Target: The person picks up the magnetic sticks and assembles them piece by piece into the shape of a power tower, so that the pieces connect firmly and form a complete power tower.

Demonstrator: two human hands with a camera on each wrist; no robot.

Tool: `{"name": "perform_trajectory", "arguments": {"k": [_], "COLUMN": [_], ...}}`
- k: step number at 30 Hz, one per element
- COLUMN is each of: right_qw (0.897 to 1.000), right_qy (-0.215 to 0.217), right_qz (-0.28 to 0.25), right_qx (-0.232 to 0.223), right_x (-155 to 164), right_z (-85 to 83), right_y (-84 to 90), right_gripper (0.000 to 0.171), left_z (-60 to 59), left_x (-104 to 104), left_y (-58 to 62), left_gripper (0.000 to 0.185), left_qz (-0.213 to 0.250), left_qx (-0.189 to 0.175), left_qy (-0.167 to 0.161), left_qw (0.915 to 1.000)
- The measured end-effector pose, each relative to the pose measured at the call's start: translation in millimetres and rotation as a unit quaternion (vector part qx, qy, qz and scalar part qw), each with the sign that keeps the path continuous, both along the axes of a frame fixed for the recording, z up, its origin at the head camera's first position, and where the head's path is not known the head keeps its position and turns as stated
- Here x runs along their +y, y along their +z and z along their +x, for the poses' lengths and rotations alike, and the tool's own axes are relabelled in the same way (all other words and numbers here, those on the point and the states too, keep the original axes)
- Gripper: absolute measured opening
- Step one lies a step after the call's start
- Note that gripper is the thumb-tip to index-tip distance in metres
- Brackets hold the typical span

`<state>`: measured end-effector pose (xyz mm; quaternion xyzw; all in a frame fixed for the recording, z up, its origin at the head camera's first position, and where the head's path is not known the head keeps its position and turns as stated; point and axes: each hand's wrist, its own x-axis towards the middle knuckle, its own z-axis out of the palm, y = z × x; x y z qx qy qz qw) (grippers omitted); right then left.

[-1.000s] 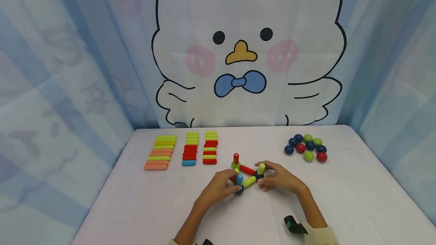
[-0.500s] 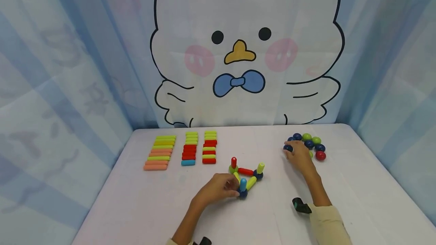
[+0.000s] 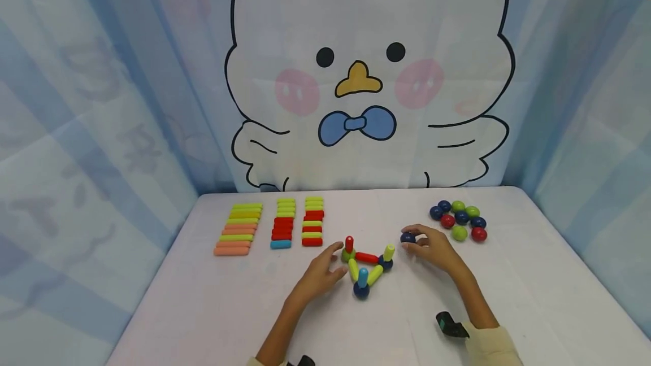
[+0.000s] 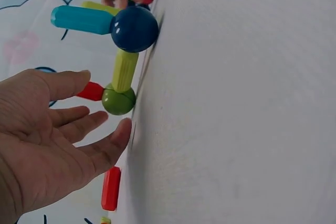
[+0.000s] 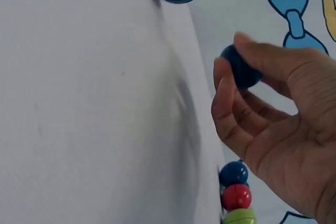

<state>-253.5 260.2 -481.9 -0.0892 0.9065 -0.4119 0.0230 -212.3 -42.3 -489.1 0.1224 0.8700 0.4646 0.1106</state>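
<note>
White table [image 3: 203, 309] with stick rows [image 3: 272, 225], ball cluster [image 3: 460, 219], stick-and-ball frame [image 3: 366, 264].

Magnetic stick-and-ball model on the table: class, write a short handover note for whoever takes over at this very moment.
Right hand pinches a dark blue ball just right of the model.
Left hand is open beside the model's green ball, holding nothing.
Done: a flat triangle of three sticks and three balls, one upright stick on each ball.
Left: the upright sticks carry no balls. Spare sticks lie back left, spare balls back right.

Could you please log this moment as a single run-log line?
left hand: open beside stick-and-ball frame | right hand: pinching dark blue ball | ball cluster: apart, right
</note>
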Motion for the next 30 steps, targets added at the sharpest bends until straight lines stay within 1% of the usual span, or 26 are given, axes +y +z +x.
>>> {"name": "perform_trajectory", "arguments": {"k": [2, 4, 6, 8, 11, 14, 19, 25, 30], "right_qw": [0.998, 0.993, 0.987, 0.984, 0.983, 0.984, 0.983, 0.983, 0.983], "right_qy": [0.020, 0.038, 0.054, 0.068, 0.088, 0.102, 0.117, 0.132, 0.132], "right_qz": [-0.065, -0.115, -0.149, -0.163, -0.153, -0.135, -0.119, -0.105, -0.107], "right_qx": [-0.003, 0.001, 0.009, 0.019, 0.041, 0.058, 0.071, 0.074, 0.067], "right_x": [-3.3, -6.7, -9.6, -12.2, -15.0, -17.4, -19.5, -21.7, -22.6], "right_z": [4.8, 8.6, 12.3, 15.2, 18.1, 19.2, 20.0, 15.0, 9.2], "right_y": [6.1, 12.4, 18.1, 21.7, 22.3, 19.4, 17.0, 18.4, 21.9], "right_gripper": [0.045, 0.047, 0.046, 0.043, 0.039, 0.038, 0.037, 0.039, 0.039], "left_z": [-0.2, -0.2, -0.1, -0.3, -0.7, -0.4, 0.2, -2.1, -9.4], "left_x": [-0.3, -0.9, -1.4, -1.6, -1.6, -1.8, -1.3, -2.3, -1.7], "left_y": [-0.1, 0.3, 0.5, 0.5, -0.3, -1.0, -2.2, 1.7, 6.2], "left_gripper": [0.060, 0.060, 0.060, 0.060, 0.060, 0.060, 0.058, 0.060, 0.061], "left_qz": [0.003, 0.002, 0.002, 0.002, 0.000, 0.000, -0.005, -0.020, -0.040], "left_qx": [-0.006, -0.007, -0.009, -0.010, -0.012, -0.012, -0.002, -0.003, 0.010], "left_qy": [-0.006, -0.007, -0.008, -0.009, -0.010, -0.012, -0.018, -0.022, -0.036], "left_qw": [1.0000, 0.9999, 0.9999, 0.9999, 0.9999, 0.9999, 0.9998, 0.9996, 0.9985]}}
